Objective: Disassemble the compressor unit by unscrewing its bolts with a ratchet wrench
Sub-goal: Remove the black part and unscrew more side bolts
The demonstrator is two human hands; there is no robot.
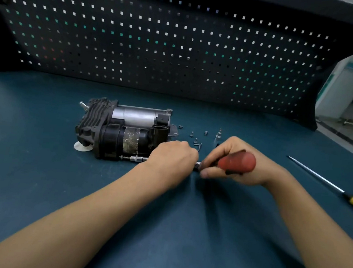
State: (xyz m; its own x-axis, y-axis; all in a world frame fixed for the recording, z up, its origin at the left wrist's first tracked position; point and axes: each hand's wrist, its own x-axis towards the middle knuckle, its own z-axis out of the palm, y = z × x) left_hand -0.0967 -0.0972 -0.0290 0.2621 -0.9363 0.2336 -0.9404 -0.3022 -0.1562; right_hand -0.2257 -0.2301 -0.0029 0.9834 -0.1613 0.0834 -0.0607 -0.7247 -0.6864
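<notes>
Compressor unit (pixel 123 131) lay left of centre on the table (pixel 164 228). The right hand (pixel 259 174) clasped the red handle of the ratchet wrench (pixel 240 161); the left hand (pixel 171 156) curled over its shaft, whose socket end met the unit's lower front edge. Loose screws (pixel 198 145) lay just right of the unit, a yellow-handled screwdriver (pixel 326 181) at the frame's right edge.

- No legible text, brand, number or sign is showing anywhere in the frame.
- The worn label band (pixel 131 139) on the compressor unit (pixel 100 127), centre left of the frame, is showing only scuffed, scratched patches; no characters are resolving.
</notes>
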